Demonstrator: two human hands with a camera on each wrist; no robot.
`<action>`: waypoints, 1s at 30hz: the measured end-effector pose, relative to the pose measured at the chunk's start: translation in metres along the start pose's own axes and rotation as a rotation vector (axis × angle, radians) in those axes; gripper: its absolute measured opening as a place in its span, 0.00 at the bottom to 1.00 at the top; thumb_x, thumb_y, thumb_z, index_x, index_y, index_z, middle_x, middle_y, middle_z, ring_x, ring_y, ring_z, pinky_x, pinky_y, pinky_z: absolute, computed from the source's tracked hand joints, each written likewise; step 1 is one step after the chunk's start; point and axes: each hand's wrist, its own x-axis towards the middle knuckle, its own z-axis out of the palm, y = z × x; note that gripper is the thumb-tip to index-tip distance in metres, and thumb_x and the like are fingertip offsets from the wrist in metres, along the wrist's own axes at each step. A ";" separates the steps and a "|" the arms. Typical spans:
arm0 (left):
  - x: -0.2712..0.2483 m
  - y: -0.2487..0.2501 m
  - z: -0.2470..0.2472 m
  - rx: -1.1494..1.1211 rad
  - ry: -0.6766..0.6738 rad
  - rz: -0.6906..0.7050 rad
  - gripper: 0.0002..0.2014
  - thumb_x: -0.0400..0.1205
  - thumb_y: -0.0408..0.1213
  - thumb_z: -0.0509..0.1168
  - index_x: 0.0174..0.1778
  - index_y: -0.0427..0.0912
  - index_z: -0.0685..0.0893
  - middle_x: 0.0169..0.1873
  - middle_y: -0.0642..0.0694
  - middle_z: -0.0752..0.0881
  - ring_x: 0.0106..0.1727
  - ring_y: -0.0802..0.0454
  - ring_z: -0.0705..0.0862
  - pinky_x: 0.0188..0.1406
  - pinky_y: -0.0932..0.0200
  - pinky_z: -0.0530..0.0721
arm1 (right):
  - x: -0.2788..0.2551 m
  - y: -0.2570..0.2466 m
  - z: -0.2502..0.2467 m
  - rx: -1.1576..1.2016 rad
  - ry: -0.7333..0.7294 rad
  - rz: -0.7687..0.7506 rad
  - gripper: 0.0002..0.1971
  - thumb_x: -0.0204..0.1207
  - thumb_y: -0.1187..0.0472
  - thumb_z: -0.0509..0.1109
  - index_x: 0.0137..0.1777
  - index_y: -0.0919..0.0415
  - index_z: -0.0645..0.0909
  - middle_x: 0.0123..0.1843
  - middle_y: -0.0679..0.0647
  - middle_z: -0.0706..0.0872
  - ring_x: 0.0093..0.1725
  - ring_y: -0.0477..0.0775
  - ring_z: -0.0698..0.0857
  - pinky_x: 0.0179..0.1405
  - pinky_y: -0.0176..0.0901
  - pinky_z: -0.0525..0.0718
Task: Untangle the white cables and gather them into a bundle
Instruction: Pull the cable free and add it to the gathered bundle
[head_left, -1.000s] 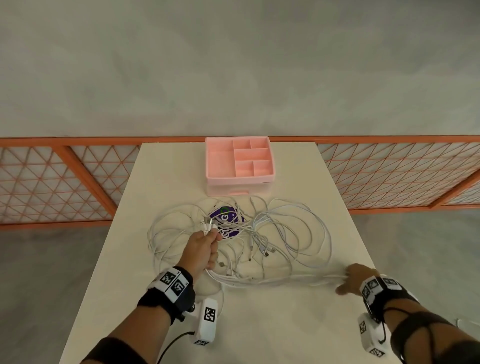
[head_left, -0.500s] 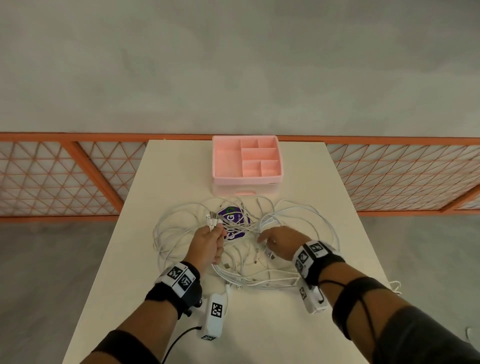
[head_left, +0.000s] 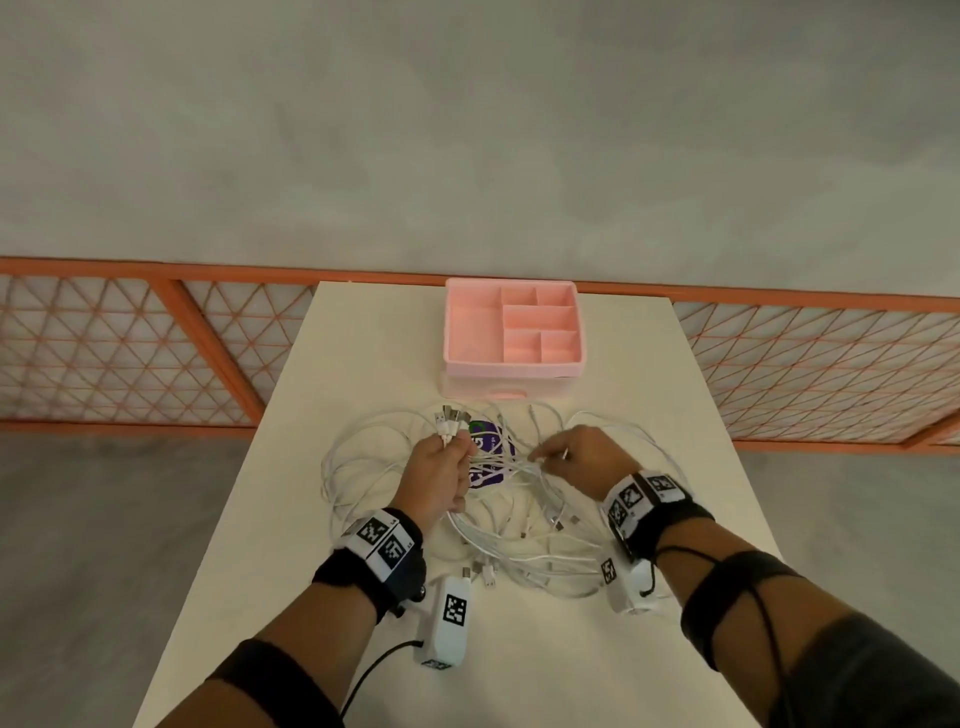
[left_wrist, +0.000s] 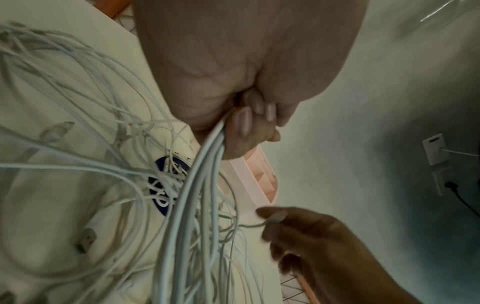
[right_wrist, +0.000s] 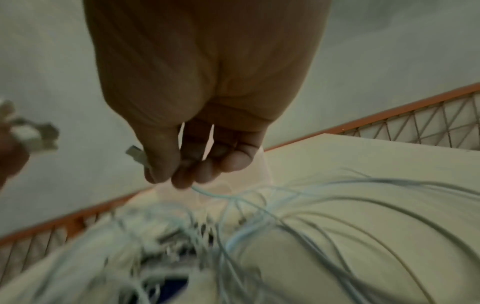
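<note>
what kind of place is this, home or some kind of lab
Probably a staged recording space rather than a home: one plain white table against a bare grey wall, fenced by orange lattice panels, with only white cables and a pink organiser tray set out.

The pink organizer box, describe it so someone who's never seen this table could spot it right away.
On the cream table, look to the far edge, beyond the tangle of white cables. The pink organizer box sits there, centred. It is the only pink thing, with an open top divided into several compartments.
</note>
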 end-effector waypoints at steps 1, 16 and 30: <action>0.003 0.003 0.003 -0.009 -0.005 0.010 0.16 0.91 0.43 0.58 0.39 0.41 0.77 0.20 0.53 0.66 0.19 0.56 0.60 0.20 0.66 0.57 | -0.001 -0.004 -0.013 0.112 0.085 -0.019 0.10 0.77 0.63 0.74 0.50 0.46 0.91 0.52 0.49 0.90 0.44 0.46 0.84 0.50 0.40 0.80; 0.006 0.038 0.044 -0.029 -0.057 0.185 0.12 0.90 0.43 0.59 0.47 0.39 0.78 0.23 0.52 0.70 0.21 0.56 0.68 0.20 0.59 0.69 | -0.008 -0.081 -0.009 0.601 0.335 -0.128 0.07 0.85 0.62 0.61 0.61 0.56 0.75 0.26 0.45 0.80 0.25 0.44 0.78 0.30 0.42 0.77; 0.000 0.031 0.031 -0.156 0.217 0.203 0.15 0.91 0.42 0.58 0.39 0.41 0.77 0.27 0.49 0.72 0.24 0.56 0.71 0.19 0.63 0.68 | -0.035 -0.058 0.023 0.322 0.307 -0.067 0.16 0.78 0.66 0.68 0.64 0.53 0.79 0.37 0.52 0.85 0.36 0.50 0.85 0.43 0.46 0.86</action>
